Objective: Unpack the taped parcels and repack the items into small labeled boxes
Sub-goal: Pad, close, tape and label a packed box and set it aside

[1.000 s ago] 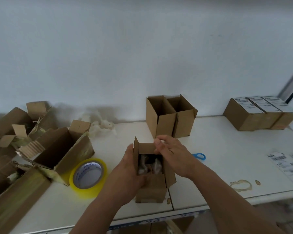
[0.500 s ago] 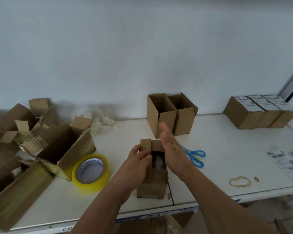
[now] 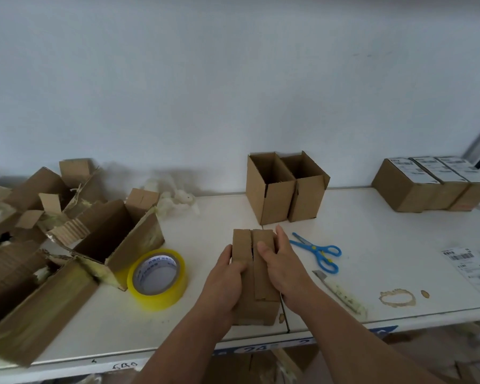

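I'm clamping the small box (image 3: pixel 254 275) between both hands: left hand (image 3: pixel 224 281) gripping its left side with the thumb over the left flap, right hand (image 3: pixel 284 270) wrapped on the right side, thumb pressing the right flap. I'm holding both flaps flat so the centre seam stays shut for taping; contents aren't visible. The tape roll (image 3: pixel 157 278) is sitting just left of the box, within reach, probably next. Scissors (image 3: pixel 317 254) and a utility knife (image 3: pixel 341 293) are lying just right of it. Two open empty boxes (image 3: pixel 287 189) are waiting behind it. Labelled finished boxes (image 3: pixel 432 184) are standing far right, torn parcels (image 3: pixel 67 234) far left.
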